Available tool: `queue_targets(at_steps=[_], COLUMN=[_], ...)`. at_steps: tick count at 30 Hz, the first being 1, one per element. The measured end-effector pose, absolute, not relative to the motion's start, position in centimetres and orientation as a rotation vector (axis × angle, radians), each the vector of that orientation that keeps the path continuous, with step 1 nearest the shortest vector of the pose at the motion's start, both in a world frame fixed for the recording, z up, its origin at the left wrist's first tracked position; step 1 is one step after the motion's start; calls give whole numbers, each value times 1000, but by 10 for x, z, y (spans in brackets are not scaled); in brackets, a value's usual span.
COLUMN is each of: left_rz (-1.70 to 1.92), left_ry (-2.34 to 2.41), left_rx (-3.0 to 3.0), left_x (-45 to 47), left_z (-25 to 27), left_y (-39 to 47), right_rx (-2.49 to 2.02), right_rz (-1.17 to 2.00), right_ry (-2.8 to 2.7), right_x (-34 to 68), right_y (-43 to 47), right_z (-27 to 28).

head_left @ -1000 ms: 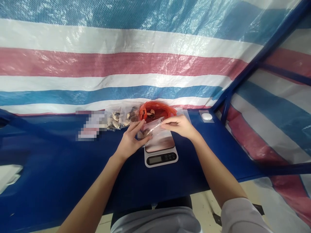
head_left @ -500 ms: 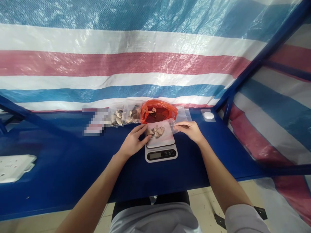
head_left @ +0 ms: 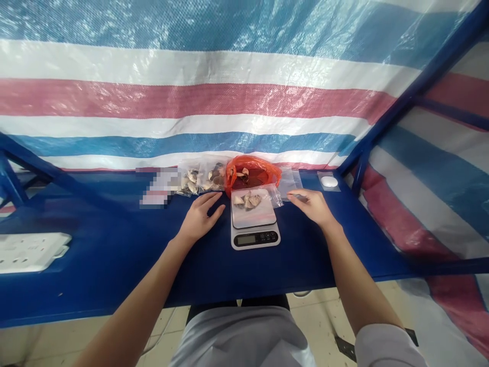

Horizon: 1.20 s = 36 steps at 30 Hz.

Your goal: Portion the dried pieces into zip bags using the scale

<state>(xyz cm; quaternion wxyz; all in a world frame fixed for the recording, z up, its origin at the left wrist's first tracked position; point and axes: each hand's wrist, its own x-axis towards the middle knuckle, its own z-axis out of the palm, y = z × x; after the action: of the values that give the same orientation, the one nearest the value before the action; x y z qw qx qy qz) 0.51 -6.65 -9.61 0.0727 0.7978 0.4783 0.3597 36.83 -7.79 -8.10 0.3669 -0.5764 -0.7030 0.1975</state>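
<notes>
Broad blue desk (head_left: 114, 275) under both grips. Beyond and between them, a crumpled red-orange plastic bag (head_left: 260, 162), mouth gaping, brown pieces inside; I'd watch it slumping onto the plate, since it sits right behind the scale.

White digital scale with dark button panel (head_left: 255, 224), between the grips, just right of the left one; display too small for me to read. My left grip (head_left: 198, 216) is released, fingers loosely spread; a sideways bump from it could shove the scale.

Clear plastic bag of beige-brown chunks (head_left: 250, 200) lies on the plate, its loose end poking past the right edge towards my right grip (head_left: 311, 204). That end could catch the desk or red bag and skew a reading. Right grip is half-curled, apparently just off it; can't tell if anything's pinched. Brushing that end could drag the bag askew; can't tell if it's sealed, so chunks might spill.
</notes>
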Motion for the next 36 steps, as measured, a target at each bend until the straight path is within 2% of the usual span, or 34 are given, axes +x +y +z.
queue_targets(at_steps=[4,9,18,36], left_rz=[793,486,249,282], left_ry=[1580,1727,1822,1838], left_rx=[2568,2612,2569,2539], left_x=[-6,-4,2,3], left_z=[-105,-108,-101,-101], left_y=[-76,-83,-83,-83], right_rx=[-1664,-1640,-1793,-1800], right_rz=[61,-123,-68,-32], right_ry=[-2091,-2210,-2238,-2245], right_x=[367,364,363,362], right_y=[-87,-88,-89,-88], right_z=[-92,-115,-126,-123])
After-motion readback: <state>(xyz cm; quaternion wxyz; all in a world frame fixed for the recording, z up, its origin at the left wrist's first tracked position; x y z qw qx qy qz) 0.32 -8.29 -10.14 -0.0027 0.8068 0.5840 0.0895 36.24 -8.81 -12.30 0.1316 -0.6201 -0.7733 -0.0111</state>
